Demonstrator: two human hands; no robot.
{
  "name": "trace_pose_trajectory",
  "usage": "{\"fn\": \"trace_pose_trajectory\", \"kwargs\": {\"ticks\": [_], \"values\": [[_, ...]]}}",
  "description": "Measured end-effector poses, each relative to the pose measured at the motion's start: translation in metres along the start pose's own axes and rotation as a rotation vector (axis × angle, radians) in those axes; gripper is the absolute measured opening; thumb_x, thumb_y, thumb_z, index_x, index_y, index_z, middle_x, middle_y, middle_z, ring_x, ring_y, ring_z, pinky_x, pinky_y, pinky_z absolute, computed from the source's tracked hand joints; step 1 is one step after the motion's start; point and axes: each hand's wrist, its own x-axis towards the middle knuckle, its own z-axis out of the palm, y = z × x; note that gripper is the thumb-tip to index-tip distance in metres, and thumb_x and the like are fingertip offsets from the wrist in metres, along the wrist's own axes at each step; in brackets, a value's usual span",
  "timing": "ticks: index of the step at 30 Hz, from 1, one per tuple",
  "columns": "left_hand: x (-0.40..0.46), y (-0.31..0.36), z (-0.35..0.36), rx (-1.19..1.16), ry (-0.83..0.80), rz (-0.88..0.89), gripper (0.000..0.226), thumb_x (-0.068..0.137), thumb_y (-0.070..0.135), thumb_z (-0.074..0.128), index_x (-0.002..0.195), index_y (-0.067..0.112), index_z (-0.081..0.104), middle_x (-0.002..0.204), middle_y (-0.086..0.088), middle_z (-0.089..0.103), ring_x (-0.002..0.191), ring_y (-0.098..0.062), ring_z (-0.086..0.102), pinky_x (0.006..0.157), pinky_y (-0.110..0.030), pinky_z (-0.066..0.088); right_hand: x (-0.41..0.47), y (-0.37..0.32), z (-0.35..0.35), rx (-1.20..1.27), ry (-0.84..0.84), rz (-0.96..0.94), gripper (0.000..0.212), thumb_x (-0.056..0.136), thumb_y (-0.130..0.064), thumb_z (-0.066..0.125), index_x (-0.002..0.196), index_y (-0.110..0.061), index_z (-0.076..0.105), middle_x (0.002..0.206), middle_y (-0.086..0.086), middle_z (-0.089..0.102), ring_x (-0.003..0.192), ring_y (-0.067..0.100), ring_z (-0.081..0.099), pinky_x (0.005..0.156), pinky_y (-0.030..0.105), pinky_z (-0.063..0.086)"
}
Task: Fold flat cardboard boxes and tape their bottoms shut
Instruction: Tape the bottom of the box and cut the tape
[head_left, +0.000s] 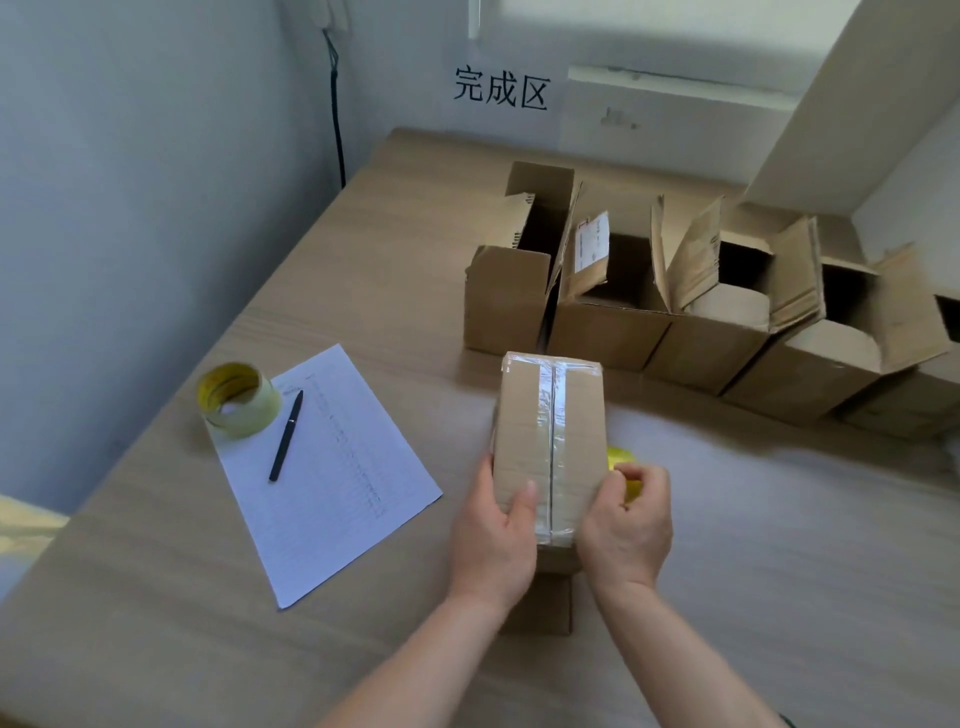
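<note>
Low in the frame's middle, the two hands hold a cardboard box (548, 447) turned bottom-up on the worktop (779, 545). The left hand (493, 540) grips the near left edge, thumb laid flat on the cardboard. The right hand (626, 525) curls at the near right corner and seems to pinch the end of the clear tape strip (553, 441) that runs the length of the centre seam. A yellow tape roll (623, 460) peeks out behind that hand.

The taping step looks nearly finished: the strip already wraps over both ends. The next move likely calls for pressing the near end down or tearing it free, then setting the box upright with the row of open boxes (701, 301) in the upper right of the frame.

Whether the right hand also grips the yellow roll cannot be told. The box's lower flaps are mostly hidden beneath the hands. The print on the sheet of paper (332, 467) left of centre, beside a pen (285, 436) and a second tape roll (236, 397), is too faint to read.
</note>
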Motion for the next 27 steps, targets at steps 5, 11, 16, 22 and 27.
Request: {"fn": "trace_pose_trajectory", "kwargs": {"ticks": [5,11,16,22,27], "values": [[0.071,0.018,-0.017,0.475,-0.161,0.161,0.094,0.09,0.055,0.053,0.154,0.027,-0.009,0.164,0.006,-0.004,0.148,-0.01,0.008,0.112,-0.03,0.022,0.0,-0.001,0.0,0.01,-0.03,-0.048,0.009,0.094,-0.021,0.047,0.086,-0.025,0.047,0.081,-0.001,0.056,0.074,0.024,0.051,0.058,0.029,0.032],[0.139,0.031,0.015,0.408,-0.296,0.113,0.089,0.094,0.042,0.056,0.156,0.019,-0.004,0.165,-0.002,0.004,0.15,-0.015,0.01,0.117,-0.031,0.015,0.0,-0.001,0.004,0.003,-0.023,-0.059,0.008,0.086,-0.034,0.039,0.083,-0.028,0.043,0.083,0.0,0.057,0.075,0.024,0.051,0.062,0.032,0.032],[0.144,0.027,0.017,0.22,-0.248,-0.111,0.095,0.09,0.048,0.061,0.156,0.02,-0.001,0.16,-0.003,0.025,0.145,-0.022,0.028,0.116,-0.033,0.023,0.002,-0.004,0.006,-0.024,-0.029,-0.044,0.01,0.086,-0.035,0.037,0.085,-0.027,0.043,0.087,0.004,0.058,0.078,0.026,0.052,0.067,0.032,0.033],[0.045,0.018,-0.001,0.394,-0.164,0.08,0.072,0.09,0.062,0.042,0.15,0.032,0.016,0.148,0.005,0.039,0.13,-0.023,0.044,0.089,-0.03,0.042,0.002,-0.001,0.005,-0.052,-0.022,-0.043,0.007,0.092,-0.029,0.041,0.087,-0.025,0.044,0.09,0.003,0.057,0.078,0.024,0.049,0.064,0.031,0.03],[0.023,0.009,0.009,0.654,-0.073,0.15,0.066,0.096,0.048,0.044,0.152,0.025,0.018,0.15,-0.007,0.029,0.122,-0.032,0.049,0.087,-0.04,0.045,0.003,-0.003,0.003,-0.073,-0.032,-0.02,0.01,0.092,-0.031,0.039,0.089,-0.024,0.044,0.09,0.003,0.058,0.079,0.026,0.049,0.065,0.031,0.03]]}}
